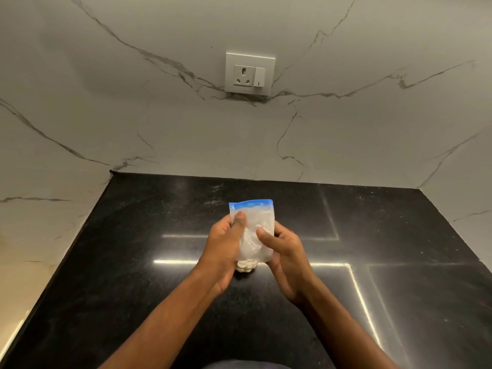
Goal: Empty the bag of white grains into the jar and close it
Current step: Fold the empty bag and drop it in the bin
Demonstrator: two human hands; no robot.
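Observation:
A clear plastic bag (257, 222) with a blue zip strip along its top edge is held upright over the black counter (149, 235). White grains show faintly through the plastic. My left hand (225, 243) grips the bag's left side with the thumb pressed on its front. My right hand (283, 251) grips the right side, thumb also on the front. Just under the bag, between my hands, a small clear item holding white rounded pieces (246, 268) peeks out. It may be the jar, but most of it is hidden.
The counter sits in a corner, with marble-patterned walls behind and on both sides. A white socket and switch plate (249, 73) is on the back wall. A pale ledge (16, 294) runs along the counter's left edge.

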